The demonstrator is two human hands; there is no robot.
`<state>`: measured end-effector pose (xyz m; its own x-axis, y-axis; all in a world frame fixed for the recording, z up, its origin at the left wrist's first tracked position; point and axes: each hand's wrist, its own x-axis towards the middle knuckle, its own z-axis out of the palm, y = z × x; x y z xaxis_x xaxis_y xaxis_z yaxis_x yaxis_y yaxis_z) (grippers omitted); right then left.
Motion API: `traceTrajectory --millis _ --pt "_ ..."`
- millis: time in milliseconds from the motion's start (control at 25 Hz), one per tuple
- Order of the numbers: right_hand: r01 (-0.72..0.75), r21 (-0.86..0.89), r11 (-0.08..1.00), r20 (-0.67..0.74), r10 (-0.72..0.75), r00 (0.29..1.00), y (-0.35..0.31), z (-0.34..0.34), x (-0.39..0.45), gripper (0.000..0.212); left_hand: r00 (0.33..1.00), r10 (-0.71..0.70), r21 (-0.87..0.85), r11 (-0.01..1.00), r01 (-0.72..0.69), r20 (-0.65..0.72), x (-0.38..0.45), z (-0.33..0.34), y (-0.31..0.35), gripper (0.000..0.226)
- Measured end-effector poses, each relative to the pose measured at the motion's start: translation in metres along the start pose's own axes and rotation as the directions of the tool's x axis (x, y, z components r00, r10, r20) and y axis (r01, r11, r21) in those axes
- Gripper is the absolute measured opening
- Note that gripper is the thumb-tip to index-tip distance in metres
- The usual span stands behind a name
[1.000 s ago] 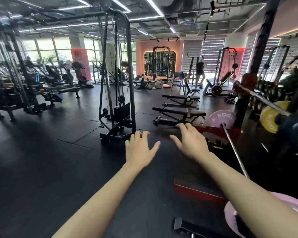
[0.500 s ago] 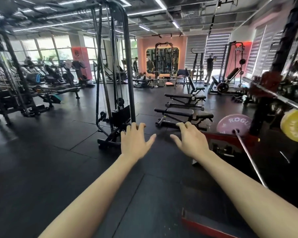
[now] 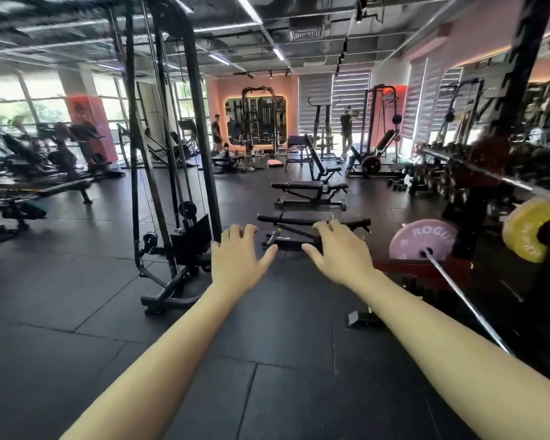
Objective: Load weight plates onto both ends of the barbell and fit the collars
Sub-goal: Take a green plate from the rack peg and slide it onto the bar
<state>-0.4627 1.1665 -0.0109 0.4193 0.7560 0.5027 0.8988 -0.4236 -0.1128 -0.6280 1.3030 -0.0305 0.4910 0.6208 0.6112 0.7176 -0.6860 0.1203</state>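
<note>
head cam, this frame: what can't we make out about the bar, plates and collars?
- Long steel barbell, head view: its near end is hidden behind the right forearm; no collar can be made out.
- Round pink plate: lettering cut off by the black upright.
- Yellow plate: blurred, right side hidden by a dark object.
- Racked upper bar: motion-blurred, runs off the right edge.
- Left hand and right hand: both empty.

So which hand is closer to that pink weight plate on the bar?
Right. The right hand hangs open just left of the pink plate, not touching it. The left hand is further left, beyond the right one.
</note>
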Motion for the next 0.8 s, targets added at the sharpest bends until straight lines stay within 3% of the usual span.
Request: traceTrajectory --millis 400,800 --pt "-0.104 -0.085 0.991 0.013 0.105 0.994 0.074 0.122 0.170 0.052 0.993 0.095 -0.095 0.992 -0.088 0.073 0.172 0.175 -0.006 0.060" --pt "-0.071 -0.094 0.993 -0.012 0.070 0.997 0.168 0.211 0.398 0.052 0.993 0.100 -0.069 0.993 -0.096 0.056 0.394 0.307 0.011 0.058"
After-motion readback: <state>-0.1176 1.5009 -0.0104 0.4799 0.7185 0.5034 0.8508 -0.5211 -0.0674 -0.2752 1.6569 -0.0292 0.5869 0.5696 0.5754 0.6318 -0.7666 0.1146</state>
